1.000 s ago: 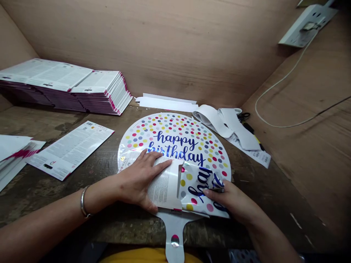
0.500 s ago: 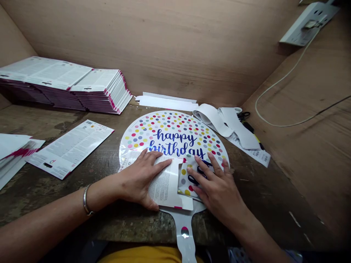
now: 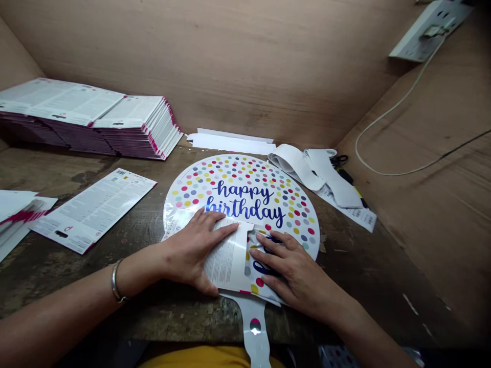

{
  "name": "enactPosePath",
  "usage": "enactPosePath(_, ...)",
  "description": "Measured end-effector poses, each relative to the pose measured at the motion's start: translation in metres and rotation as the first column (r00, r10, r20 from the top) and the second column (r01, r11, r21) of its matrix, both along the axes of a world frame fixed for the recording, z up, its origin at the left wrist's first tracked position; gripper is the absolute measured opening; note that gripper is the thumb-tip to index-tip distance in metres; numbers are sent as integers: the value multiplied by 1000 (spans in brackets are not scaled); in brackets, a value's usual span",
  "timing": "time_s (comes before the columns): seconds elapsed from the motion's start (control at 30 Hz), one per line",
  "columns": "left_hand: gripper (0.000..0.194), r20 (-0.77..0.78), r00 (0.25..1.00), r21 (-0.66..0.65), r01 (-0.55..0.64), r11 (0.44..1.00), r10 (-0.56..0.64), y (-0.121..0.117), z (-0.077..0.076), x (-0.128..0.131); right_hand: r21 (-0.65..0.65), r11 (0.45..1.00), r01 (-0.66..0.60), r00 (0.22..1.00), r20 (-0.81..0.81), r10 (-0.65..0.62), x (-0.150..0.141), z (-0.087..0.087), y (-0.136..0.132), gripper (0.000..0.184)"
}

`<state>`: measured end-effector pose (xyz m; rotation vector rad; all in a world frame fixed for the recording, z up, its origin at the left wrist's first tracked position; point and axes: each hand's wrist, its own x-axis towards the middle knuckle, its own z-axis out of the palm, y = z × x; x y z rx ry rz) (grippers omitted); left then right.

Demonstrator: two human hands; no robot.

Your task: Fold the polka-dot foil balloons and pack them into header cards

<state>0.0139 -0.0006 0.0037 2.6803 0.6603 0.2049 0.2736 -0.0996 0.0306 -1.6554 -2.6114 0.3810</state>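
A round foil balloon (image 3: 249, 174) lies flat on the table, with coloured dots, blue "happy birthday" lettering and a tail (image 3: 256, 332) toward me. Over its lower half rests a white printed card sleeve (image 3: 230, 260). My left hand (image 3: 192, 250) lies on the sleeve, fingers spread, pressing it down. From the sleeve's right, open end shows a folded dotted foil balloon (image 3: 261, 283). Flat on top of that folded foil sits my right hand (image 3: 295, 271), fingers apart, hiding most of its lettering. How far the foil reaches inside the sleeve is hidden.
Stacks of flat printed sleeves (image 3: 130, 122) stand at the back left. A single sleeve (image 3: 95, 209) lies left of the balloon, and more sleeves (image 3: 19, 220) are at the left edge. Behind are white paper strips (image 3: 233, 141), a label roll (image 3: 322, 176) and scissors (image 3: 339, 161).
My right hand has gone from gripping the folded foil's right end to lying flat on it. The foil's visible part is shorter, nearer the sleeve. My left hand has stayed on the sleeve.
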Motion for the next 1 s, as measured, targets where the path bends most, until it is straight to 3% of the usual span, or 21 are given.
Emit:
enactPosePath(0.2, 120, 12, 1000, -1, -24, 1000, 24, -5, 2, 5, 177, 982, 63, 998, -13, -62, -39, -13, 9, 47)
enactPosePath(0.33, 120, 13, 1000, -39, -1, 999, 1, -4, 2, 4, 318, 946, 60, 989, -149, -13, -36, -15, 8, 33)
enactPosePath(0.37, 120, 22, 1000, -50, 5, 999, -4, -4, 2, 3, 366, 920, 143, 975, -212, -67, -28, -13, 6, 29)
enactPosePath(0.43, 119, 38, 999, -65, 9, 998, -6, -2, 0, 0, 360, 830, 425, 888, -341, -307, -6, -8, 1, 24)
enactPosePath(0.47, 119, 42, 999, -70, 8, 997, -5, -1, -2, -1, 263, 779, 570, 801, -391, -454, 6, -6, -3, 26)
enactPosePath(0.53, 119, 45, 999, -76, 9, 997, -6, 0, -5, -4, -127, 694, 708, 605, -396, -690, 25, -3, -9, 36)
enactPosePath(0.6, 118, 42, 999, -72, 9, 997, -6, 1, -7, -5, -531, 605, 593, 497, -350, -794, 34, -4, -14, 39)
enactPosePath(0.63, 118, 39, 999, -66, 9, 998, -7, 1, -8, -4, -650, 562, 512, 460, -344, -818, 34, -4, -15, 38)
enactPosePath(0.7, 118, 34, 999, -55, 11, 998, -9, -1, -5, -3, -737, 521, 430, 404, -358, -842, 25, -5, -13, 36)
enactPosePath(0.8, 119, 45, 999, -47, 31, 998, -28, -7, 6, 4, -753, 525, 397, 359, -400, -844, -1, -3, -3, 33)
enactPosePath(0.87, 120, 57, 997, -32, 50, 998, -48, -10, 14, 10, -752, 548, 367, 393, -408, -824, -21, 0, 5, 28)
enactPosePath(0.93, 120, 60, 996, -19, 60, 998, -59, -11, 19, 14, -688, 632, 356, 489, -439, -754, -36, 1, 10, 22)
enactPosePath(1.0, 120, 58, 996, -25, 73, 997, -72, -11, 19, 16, -558, 756, 342, 619, -472, -628, -43, 2, 12, 21)
